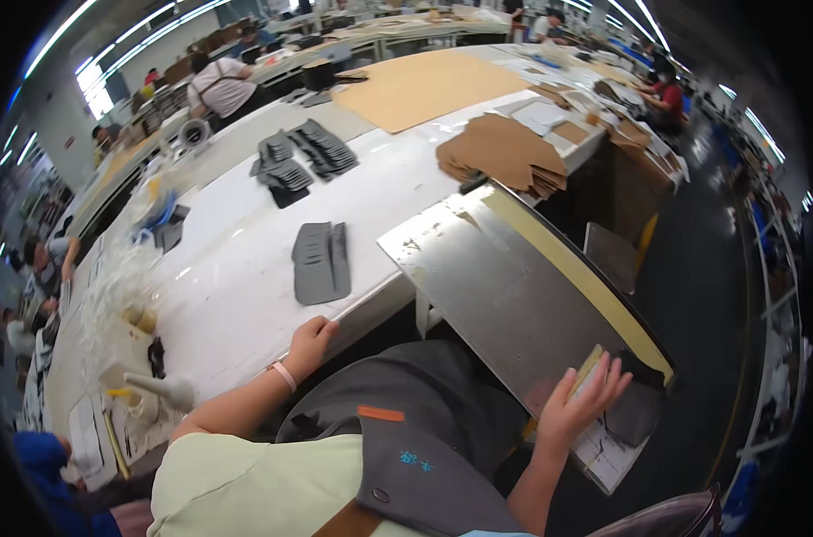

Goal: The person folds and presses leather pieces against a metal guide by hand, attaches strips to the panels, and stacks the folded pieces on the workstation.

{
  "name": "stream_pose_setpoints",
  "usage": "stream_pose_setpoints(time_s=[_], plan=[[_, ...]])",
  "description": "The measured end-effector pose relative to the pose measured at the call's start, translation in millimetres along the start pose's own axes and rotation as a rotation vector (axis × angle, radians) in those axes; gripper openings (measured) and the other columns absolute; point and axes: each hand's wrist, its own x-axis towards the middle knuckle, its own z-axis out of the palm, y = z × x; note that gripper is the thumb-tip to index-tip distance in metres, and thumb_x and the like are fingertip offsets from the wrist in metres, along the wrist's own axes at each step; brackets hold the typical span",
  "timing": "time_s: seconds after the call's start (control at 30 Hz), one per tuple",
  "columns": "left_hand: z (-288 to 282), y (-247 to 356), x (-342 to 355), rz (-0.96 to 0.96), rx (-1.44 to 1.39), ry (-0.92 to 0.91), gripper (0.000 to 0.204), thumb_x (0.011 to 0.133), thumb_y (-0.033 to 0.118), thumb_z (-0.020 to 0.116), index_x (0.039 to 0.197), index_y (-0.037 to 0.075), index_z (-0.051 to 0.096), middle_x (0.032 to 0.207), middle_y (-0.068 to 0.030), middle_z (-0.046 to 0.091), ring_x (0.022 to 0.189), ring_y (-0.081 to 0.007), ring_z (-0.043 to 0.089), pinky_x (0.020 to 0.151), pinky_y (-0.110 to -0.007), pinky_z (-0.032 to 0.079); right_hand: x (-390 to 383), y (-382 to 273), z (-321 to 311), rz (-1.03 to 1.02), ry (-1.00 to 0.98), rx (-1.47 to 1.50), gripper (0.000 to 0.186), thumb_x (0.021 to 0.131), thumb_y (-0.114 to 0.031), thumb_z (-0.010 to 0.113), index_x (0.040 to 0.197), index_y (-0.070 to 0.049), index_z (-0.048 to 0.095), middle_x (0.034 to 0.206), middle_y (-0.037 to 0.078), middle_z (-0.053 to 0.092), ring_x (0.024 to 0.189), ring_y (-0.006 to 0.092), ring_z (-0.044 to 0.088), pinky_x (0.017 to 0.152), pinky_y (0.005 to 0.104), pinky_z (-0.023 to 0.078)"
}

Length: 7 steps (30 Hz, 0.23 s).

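Observation:
My left hand (310, 347) is at the near edge of the white table (236, 268), its fingers curled; the inside of the hand is hidden. Just beyond it lies a grey stack of flat, slotted pieces (320, 264). To the right, my right hand (587, 401) is over the lower end of a slanted metal board (514, 295), fingers stretched apart. A narrow yellowish block (589, 367) shows between its thumb and fingers, and I see no firm grip on it. A dark grey flat piece (633, 413) lies beside that hand.
More grey slotted pieces (321, 148) lie farther up the table. Brown cut sheets (500, 152) are piled beyond the metal board, near a large tan sheet (433, 85). At left stand a white bottle (160, 390) and crumpled clear plastic (115, 286). Other people work at distant tables.

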Motion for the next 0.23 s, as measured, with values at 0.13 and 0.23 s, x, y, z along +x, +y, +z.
stream_pose_setpoints(time_s=[0.13,0.23], plan=[[-60.1,-91.1,-71.8,-0.254,0.386,0.196,0.055,0.099,0.047,0.051,0.073,0.001,0.065,0.072,-0.0240,0.062,0.070,-0.0400,0.062,0.068,-0.050,0.046,3.7,-106.8,36.5,-0.555,-0.313,0.168,0.053,0.089,-0.023,0.068,0.137,-0.003,0.054,0.153,0.025,0.034,0.147,0.0519,0.018,0.118,0.0652,0.020],[-93.4,-112.1,-125.7,-0.398,0.515,0.256,0.060,0.099,0.053,0.049,0.072,0.002,0.067,0.073,-0.0253,0.063,0.076,-0.0408,0.065,0.071,-0.055,0.044,1.2,-167.9,77.5,-0.716,-0.654,0.292,0.070,0.083,-0.033,0.076,0.143,-0.008,0.050,0.155,0.024,0.032,0.148,0.0501,0.019,0.119,0.0663,0.013]])
